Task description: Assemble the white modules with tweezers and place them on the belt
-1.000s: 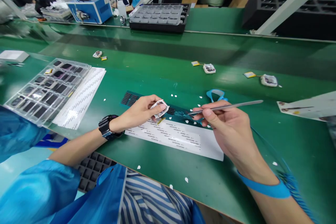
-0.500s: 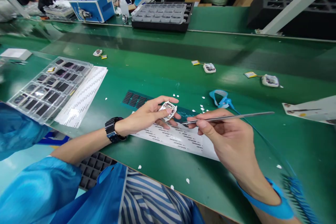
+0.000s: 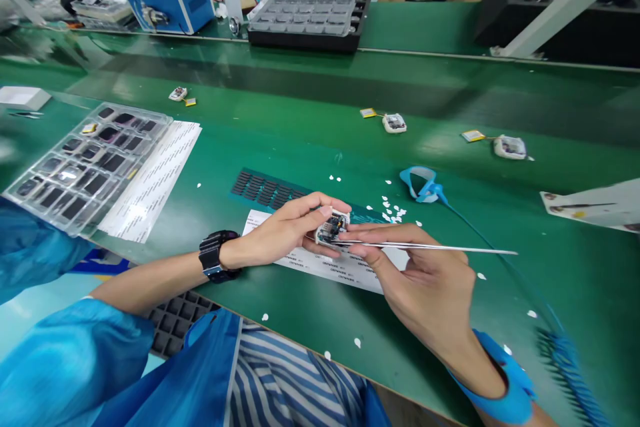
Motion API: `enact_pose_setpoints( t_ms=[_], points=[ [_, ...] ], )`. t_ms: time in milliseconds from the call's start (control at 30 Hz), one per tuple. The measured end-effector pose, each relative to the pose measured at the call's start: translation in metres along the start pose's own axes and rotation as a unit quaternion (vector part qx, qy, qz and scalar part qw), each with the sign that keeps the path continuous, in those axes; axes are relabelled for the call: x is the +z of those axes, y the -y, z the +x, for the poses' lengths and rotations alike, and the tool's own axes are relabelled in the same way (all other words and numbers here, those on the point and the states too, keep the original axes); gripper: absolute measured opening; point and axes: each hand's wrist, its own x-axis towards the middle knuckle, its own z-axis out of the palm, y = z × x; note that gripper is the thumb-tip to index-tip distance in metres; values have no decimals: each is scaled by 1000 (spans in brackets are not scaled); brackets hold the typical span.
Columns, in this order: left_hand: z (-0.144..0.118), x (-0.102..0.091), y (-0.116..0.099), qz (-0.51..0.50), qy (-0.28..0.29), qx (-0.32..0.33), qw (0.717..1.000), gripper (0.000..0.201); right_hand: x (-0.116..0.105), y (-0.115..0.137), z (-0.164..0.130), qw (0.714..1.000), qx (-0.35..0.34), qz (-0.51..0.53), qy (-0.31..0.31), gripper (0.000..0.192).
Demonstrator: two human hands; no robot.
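Note:
My left hand (image 3: 290,230) holds a small white watch-like housing (image 3: 332,227) with its open side and dark inner parts showing. In my right hand (image 3: 425,273) lies a pair of thin metal tweezers (image 3: 440,247), held level. The tweezers' tips and my right fingertips are at the housing's lower right edge; what the tips touch is too small to make out. Beneath both hands is a white printed sheet (image 3: 350,275). A teal strip with dark stickers (image 3: 265,190) lies just behind my left hand.
A clear compartment tray (image 3: 90,163) with dark screens stands at the left beside another printed sheet (image 3: 155,177). Housings with yellow batteries, such as this one (image 3: 395,123), lie further back. A blue wrist strap (image 3: 423,185) and small white scraps (image 3: 393,211) lie to the right.
My right hand has moved left with the tweezers, bringing their tips to the housing. My left hand has shifted slightly right and down, turning the housing so its dark inside shows more.

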Motion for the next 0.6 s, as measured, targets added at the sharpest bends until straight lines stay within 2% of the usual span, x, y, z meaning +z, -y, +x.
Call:
enact_pose_setpoints(
  t_ms=[200, 433, 600],
  points=[
    [-1, 2, -1, -15, 9, -5, 1000, 39, 2, 0, 0, 1000, -7, 16, -1, 17],
    [-1, 1, 0, -24, 13, -13, 1000, 33, 1, 1, 0, 1000, 22, 19, 9, 14],
    [-2, 2, -1, -23, 20, -7, 1000, 33, 2, 0, 0, 1000, 11, 26, 10, 18]
  ],
)
